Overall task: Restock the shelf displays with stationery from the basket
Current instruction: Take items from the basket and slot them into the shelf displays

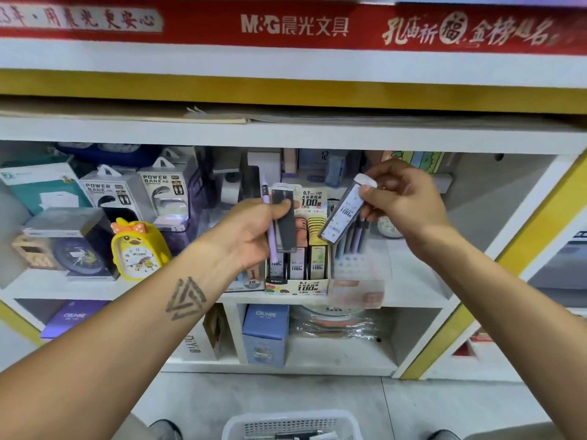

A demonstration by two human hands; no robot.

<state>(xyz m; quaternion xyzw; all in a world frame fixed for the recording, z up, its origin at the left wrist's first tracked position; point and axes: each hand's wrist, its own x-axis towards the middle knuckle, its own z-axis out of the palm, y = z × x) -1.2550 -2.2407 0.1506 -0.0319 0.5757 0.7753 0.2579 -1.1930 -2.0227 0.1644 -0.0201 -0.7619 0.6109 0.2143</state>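
My left hand (254, 231) grips a dark flat lead case (285, 223) together with a lilac pen (270, 236), held upright in front of the shelf. My right hand (401, 201) pinches a slim grey lead case with a white cap (344, 212), tilted above the cardboard display box of lead refills (298, 285). That box stands on the middle shelf with several cases standing in its slots. The white basket (292, 423) sits on the floor at the bottom edge, with a few items inside.
A yellow duck alarm clock (136, 249), power bank boxes (165, 192) and other clocks stand left of the display box. Blue and purple boxes (265, 335) fill the lower shelf. A clear pen holder (359, 274) stands right of the display. White shelf uprights frame the right side.
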